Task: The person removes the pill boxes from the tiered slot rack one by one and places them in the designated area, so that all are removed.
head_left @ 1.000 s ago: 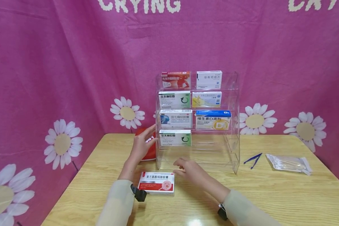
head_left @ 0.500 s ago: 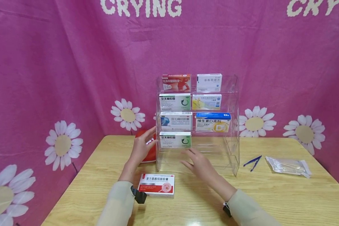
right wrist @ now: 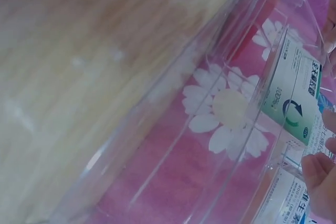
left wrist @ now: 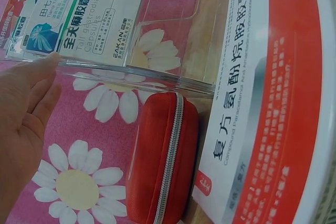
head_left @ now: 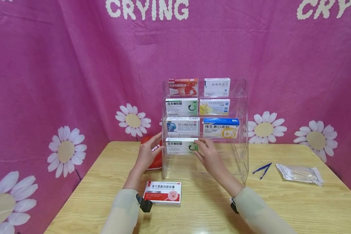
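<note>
In the head view, my left hand (head_left: 147, 152) rests along the left side panel of a clear tiered rack (head_left: 222, 169), its fingers fairly straight. My right hand (head_left: 209, 156) reaches to the right end of a green-and-white medicine box (head_left: 179, 147) on the rack's lower tier. Its fingertips are at the box's top right corner, with the thumb lower, over the front face. The right wrist view shows those fingers (right wrist: 317, 169) spread near the box's end. A red-and-white medicine box (head_left: 162, 194) lies flat on the table between my forearms, large in the left wrist view.
Upper tiers carry several medicine boxes, among them a blue-topped vitamin D box (head_left: 220, 128). A red zippered case (left wrist: 163, 156) stands left of the rack. Blue tweezers (head_left: 262, 170) and a bag of cotton swabs (head_left: 299, 174) lie to the right. A pink curtain (head_left: 266, 65) hangs behind.
My right hand has moved up from beside the red-and-white box to the right end of the lower green-and-white box. The left hand stays at the rack's side.
</note>
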Tool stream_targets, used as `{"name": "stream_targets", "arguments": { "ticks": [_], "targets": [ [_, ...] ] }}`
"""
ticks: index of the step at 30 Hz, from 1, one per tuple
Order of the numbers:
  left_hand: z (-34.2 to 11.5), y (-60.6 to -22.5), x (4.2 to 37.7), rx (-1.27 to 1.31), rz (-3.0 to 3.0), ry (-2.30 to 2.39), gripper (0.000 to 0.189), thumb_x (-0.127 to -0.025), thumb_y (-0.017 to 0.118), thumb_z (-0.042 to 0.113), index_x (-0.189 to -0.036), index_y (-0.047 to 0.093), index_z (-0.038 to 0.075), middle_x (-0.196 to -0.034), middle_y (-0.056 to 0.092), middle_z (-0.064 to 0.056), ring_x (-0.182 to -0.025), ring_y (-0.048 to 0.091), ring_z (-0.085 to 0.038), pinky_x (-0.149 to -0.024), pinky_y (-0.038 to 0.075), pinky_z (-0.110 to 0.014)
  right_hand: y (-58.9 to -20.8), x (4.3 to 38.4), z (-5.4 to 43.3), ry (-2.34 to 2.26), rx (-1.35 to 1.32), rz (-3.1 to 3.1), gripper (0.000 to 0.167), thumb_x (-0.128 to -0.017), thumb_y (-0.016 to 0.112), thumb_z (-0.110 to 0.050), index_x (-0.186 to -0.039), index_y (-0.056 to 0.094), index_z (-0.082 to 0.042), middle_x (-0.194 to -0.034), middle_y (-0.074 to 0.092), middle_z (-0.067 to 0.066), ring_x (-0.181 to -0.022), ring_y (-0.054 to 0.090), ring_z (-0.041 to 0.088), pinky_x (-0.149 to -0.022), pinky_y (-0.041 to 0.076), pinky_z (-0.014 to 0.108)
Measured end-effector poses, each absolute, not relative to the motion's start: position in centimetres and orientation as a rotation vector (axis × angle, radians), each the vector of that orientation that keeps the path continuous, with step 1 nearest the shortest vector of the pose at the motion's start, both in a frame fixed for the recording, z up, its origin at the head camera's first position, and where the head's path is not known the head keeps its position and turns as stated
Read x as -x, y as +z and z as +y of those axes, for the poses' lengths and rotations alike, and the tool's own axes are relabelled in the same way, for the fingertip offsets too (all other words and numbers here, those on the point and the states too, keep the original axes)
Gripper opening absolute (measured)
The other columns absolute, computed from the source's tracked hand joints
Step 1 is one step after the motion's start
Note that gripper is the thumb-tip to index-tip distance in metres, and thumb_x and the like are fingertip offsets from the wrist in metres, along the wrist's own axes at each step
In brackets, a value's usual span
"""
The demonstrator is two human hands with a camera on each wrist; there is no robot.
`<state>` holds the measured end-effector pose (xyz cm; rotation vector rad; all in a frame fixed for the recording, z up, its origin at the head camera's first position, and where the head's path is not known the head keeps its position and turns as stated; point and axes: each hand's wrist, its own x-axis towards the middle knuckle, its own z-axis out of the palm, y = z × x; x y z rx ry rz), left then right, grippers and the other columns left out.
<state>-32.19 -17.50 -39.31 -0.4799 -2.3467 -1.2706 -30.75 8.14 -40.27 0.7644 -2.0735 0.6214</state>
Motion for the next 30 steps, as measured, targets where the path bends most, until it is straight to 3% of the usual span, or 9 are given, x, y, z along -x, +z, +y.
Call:
{"name": "stream_targets", "arguments": {
  "ticks": [8, 15, 20, 30],
  "targets": [
    [-17.3, -39.6, 32.0, 0.48, -2.343, -1.275, 0.057, -0.086, 0.071, 0.004, -0.14, 0.053, 0.01, -0.133, 0.064, -0.014, -0.123, 0.062, -0.029, -0.099, 0.053, -0.039, -40.2, 31.9, 8.1, 0.557, -0.762, -2.133, 0.045, -0.079, 0.079, -0.003, -0.122, 0.065, 0.0, -0.115, 0.065, 0.015, -0.108, 0.061, 0.029, -0.096, 0.057, 0.04],
    [-17.2, -39.6, 31.9, 0.465, -2.346, -1.277, 0.056, -0.086, 0.071, 0.004, -0.14, 0.054, 0.009, -0.132, 0.064, -0.015, -0.122, 0.063, -0.029, -0.099, 0.053, -0.039, -40.4, 32.4, 7.9, 0.493, -0.743, -2.204, 0.034, -0.081, 0.077, -0.002, -0.114, 0.067, -0.004, -0.116, 0.065, 0.013, -0.109, 0.061, 0.028, -0.097, 0.056, 0.038],
    [-17.3, -39.5, 31.9, 0.461, -2.341, -1.271, 0.056, -0.086, 0.071, 0.004, -0.139, 0.054, 0.01, -0.132, 0.065, -0.014, -0.122, 0.063, -0.029, -0.099, 0.053, -0.039, -40.6, 32.7, 7.8, 0.483, -0.743, -2.186, 0.034, -0.08, 0.077, 0.001, -0.112, 0.067, -0.004, -0.116, 0.065, 0.014, -0.11, 0.061, 0.028, -0.097, 0.057, 0.039],
    [-17.5, -39.6, 32.1, 0.47, -2.336, -1.258, 0.056, -0.086, 0.072, 0.004, -0.139, 0.055, 0.009, -0.131, 0.065, -0.014, -0.121, 0.064, -0.029, -0.099, 0.053, -0.038, -40.5, 32.8, 7.7, 0.579, -0.743, -2.117, 0.026, -0.078, 0.076, 0.005, -0.1, 0.067, -0.004, -0.107, 0.066, 0.013, -0.101, 0.063, 0.028, -0.09, 0.059, 0.037]
  ]
}}
